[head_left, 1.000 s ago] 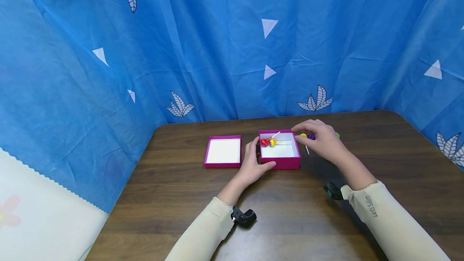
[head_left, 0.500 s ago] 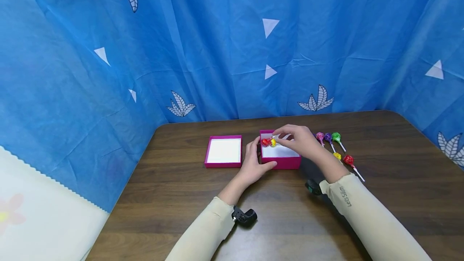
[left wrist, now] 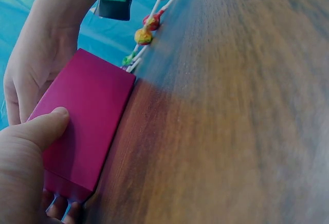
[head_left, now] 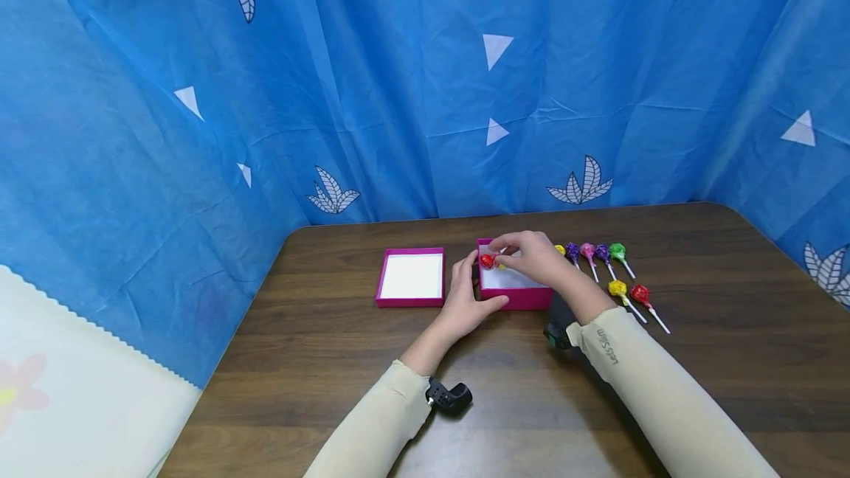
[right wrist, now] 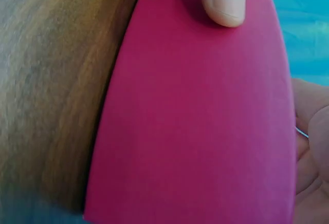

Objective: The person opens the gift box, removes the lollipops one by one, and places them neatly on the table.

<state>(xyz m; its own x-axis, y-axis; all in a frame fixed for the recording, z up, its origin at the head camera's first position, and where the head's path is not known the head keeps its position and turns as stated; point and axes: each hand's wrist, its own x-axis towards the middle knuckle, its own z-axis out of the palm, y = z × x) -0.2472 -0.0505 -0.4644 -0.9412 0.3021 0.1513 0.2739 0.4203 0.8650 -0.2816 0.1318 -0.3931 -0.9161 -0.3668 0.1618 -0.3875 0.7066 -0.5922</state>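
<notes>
A magenta box (head_left: 514, 299) with a white inside stands uncovered on the table. My left hand (head_left: 462, 308) grips its near left corner, the thumb (left wrist: 54, 121) on the front wall and the fingers round the left side. My right hand (head_left: 534, 257) reaches over the right wall into the box, thumb and forefinger curved down at the candies. A red lollipop (head_left: 487, 261) lies by the left wall, and a yellow lollipop (head_left: 500, 266) beside it is mostly hidden by the thumb. In the right wrist view a thin white stick (right wrist: 302, 131) shows by the right hand; I cannot tell whether the fingers pinch it.
The magenta box lid (head_left: 412, 276) lies inside up to the left. Right of the box several lollipops lie in a row, among them a green one (head_left: 617, 251) and a pink one (head_left: 587, 250). A yellow one (head_left: 617, 288) and a red one (head_left: 640, 293) lie nearer.
My right hand has moved left from the box's right edge to over the lollipops inside, uncovering the row on the table. The left hand keeps its grip on the box.
</notes>
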